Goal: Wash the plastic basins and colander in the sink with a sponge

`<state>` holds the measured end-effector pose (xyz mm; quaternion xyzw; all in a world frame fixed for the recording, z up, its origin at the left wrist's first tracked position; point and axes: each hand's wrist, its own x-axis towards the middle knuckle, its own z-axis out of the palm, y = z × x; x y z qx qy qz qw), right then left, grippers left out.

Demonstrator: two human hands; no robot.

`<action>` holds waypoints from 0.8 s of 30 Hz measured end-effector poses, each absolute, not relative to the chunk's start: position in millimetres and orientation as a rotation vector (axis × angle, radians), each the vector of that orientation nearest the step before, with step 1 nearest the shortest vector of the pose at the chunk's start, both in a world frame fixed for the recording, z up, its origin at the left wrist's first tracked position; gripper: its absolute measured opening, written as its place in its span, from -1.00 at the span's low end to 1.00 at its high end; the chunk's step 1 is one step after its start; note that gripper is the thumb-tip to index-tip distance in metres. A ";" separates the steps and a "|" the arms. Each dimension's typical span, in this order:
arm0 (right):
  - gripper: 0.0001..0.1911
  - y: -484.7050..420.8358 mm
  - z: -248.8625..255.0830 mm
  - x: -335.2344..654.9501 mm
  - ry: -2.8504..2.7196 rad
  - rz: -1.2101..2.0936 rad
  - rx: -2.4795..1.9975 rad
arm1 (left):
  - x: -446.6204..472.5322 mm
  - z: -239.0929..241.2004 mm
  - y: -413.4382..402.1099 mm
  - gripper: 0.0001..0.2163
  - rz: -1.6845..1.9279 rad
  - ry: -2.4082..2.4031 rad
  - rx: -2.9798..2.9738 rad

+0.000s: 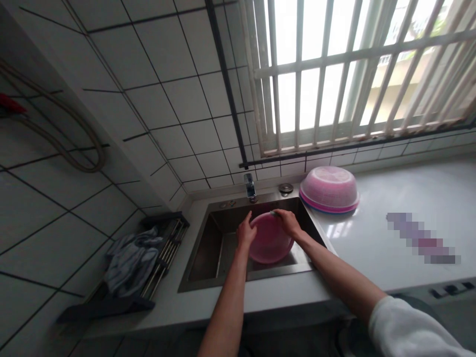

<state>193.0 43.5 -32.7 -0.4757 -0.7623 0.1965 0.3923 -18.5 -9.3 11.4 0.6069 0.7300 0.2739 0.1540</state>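
Observation:
A pink plastic basin (271, 243) is tipped inside the steel sink, its opening turned toward me. My left hand (246, 233) grips its left rim, the thumb side over the edge. My right hand (288, 223) is closed at the far right part of the rim. Between its fingertips and the rim shows a small pale green thing (274, 213), too small to name. Both hands touch the basin. Behind them stands the metal faucet (249, 186); I cannot tell whether water runs.
The sink (201, 253) is set into a white counter (372, 248). Upside-down pink basins or colanders (329, 188) are stacked to its right. On the left, a striped cloth (134, 260) lies on a dark rack with metal bars (163, 263). A barred window (334, 74) is behind.

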 end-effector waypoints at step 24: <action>-0.51 22.4 -15.0 154.3 -2.203 0.520 -0.932 | -12.3 14.8 -13.1 -0.64 0.546 2.157 1.904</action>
